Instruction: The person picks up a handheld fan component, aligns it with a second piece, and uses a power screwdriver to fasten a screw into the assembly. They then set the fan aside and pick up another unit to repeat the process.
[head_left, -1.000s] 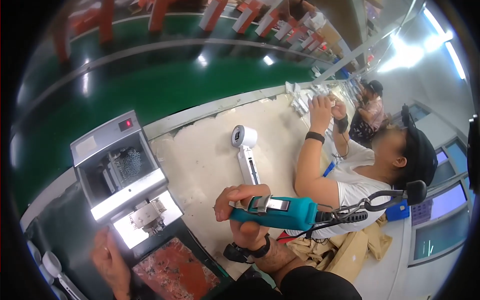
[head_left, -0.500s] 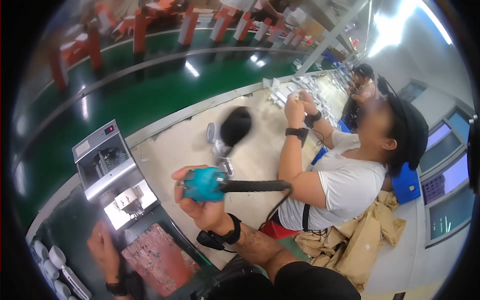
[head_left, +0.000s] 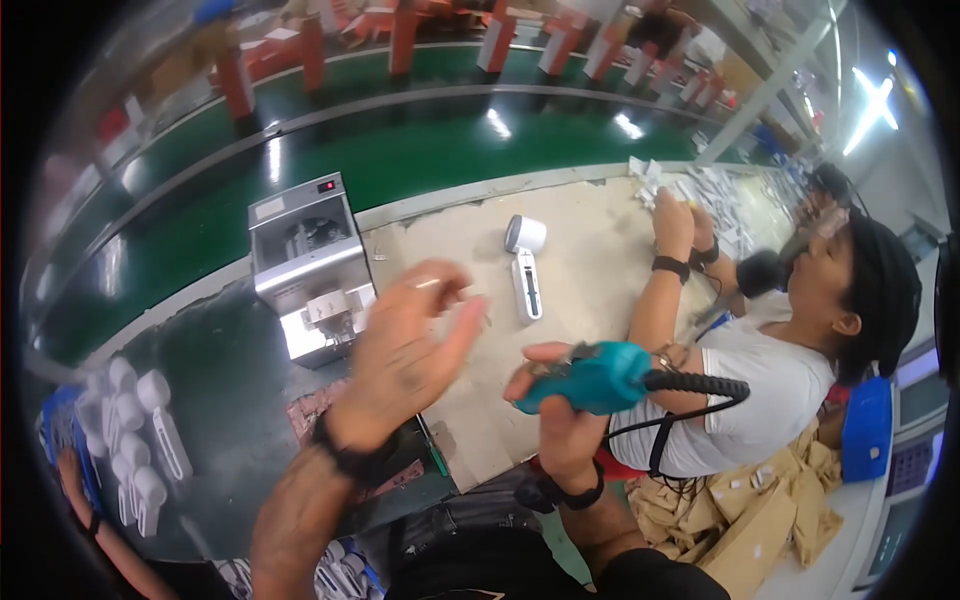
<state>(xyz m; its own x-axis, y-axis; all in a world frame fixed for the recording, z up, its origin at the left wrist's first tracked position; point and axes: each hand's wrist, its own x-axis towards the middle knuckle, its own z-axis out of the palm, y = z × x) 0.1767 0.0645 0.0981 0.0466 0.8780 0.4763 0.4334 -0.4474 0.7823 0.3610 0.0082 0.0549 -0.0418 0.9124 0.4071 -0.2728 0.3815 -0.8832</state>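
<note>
My right hand (head_left: 570, 440) is wrapped round a teal electric screwdriver (head_left: 600, 378), with a black ribbed cord sleeve at its right end. My left hand (head_left: 405, 345) hovers between the metal box and the screwdriver. Its thumb and fingers are apart, and nothing shows between them. Beyond both hands, a white handheld device (head_left: 528, 290) with a round grey-faced head (head_left: 525, 234) lies on the pale tabletop (head_left: 460, 235). Left of my left hand stands a grey metal box, apparently a screw feeder (head_left: 310, 245), with a red display and a lit front.
A mottled red pad (head_left: 310, 408) lies partly under my left arm. Several white devices (head_left: 130, 440) are piled at the left, beside another person's hand (head_left: 72, 480). A co-worker in a white shirt (head_left: 745, 385) stands close on the right. A green conveyor (head_left: 420, 135) runs behind.
My left hand has risen from beside the red pad and moved right, past the feeder's front. The screwdriver stays in my right hand. A blurred black thing near the white device is gone from there.
</note>
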